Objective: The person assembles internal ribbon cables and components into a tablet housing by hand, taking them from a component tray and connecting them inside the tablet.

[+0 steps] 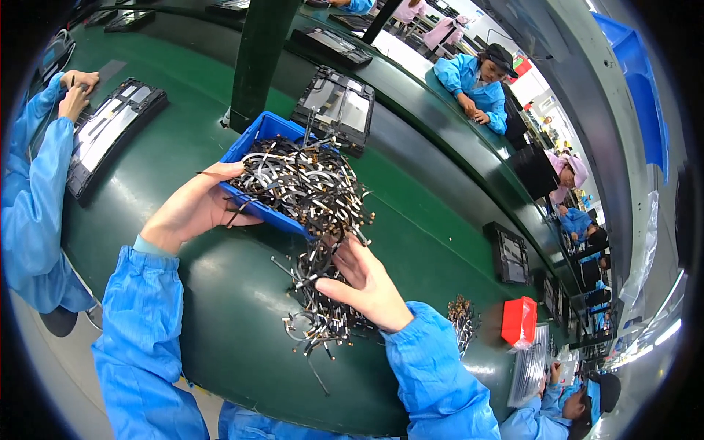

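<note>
A blue plastic bin (262, 130) heaped with thin black-and-silver flat cables (304, 180) is tilted over the green table. My left hand (192, 207) grips the bin's near rim, fingers over the edge among the cables. Cables spill from the bin's corner into a loose pile (319, 312) on the table. My right hand (367, 282) rests on that pile, fingers spread, thumb against the falling strands. Both forearms wear blue sleeves.
Black rectangular panels (337, 103) lie along the green conveyor (411, 213). A dark green post (257, 51) rises behind the bin. A person in blue (33, 183) works on a panel at left. A small cable bundle (462, 319) and a red box (519, 321) sit at right. Other workers sit across.
</note>
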`<state>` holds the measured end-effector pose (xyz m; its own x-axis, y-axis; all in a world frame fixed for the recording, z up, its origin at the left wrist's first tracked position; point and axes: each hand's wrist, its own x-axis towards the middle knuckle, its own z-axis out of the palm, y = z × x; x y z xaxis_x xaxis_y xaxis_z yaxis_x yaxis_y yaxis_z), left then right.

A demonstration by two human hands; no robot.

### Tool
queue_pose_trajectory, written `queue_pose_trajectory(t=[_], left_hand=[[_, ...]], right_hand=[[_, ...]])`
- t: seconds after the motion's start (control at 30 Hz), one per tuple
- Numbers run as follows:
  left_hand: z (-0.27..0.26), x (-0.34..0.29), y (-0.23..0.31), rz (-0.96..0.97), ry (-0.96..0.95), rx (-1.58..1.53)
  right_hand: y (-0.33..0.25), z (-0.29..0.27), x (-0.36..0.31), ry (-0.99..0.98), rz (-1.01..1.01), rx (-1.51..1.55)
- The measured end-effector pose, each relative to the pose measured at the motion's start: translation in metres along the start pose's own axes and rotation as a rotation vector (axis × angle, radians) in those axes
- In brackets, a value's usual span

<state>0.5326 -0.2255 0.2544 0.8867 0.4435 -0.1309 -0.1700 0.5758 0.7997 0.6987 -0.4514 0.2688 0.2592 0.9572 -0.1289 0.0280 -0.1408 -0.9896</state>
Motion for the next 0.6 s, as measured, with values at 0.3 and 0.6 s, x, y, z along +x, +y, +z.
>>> queue_pose_trajectory(t=[0.3,0.6], left_hand=[[0.007,0.001,0.0,0.007,-0.034,0.032],[0.017,-0.006,0.002,0.125,-0.021,0.077]], right_hand=[[-0.004,0.012,-0.008,0.029,0.109,0.345],[-0.033,0.013,-0.055,0.218,0.09,0.153]])
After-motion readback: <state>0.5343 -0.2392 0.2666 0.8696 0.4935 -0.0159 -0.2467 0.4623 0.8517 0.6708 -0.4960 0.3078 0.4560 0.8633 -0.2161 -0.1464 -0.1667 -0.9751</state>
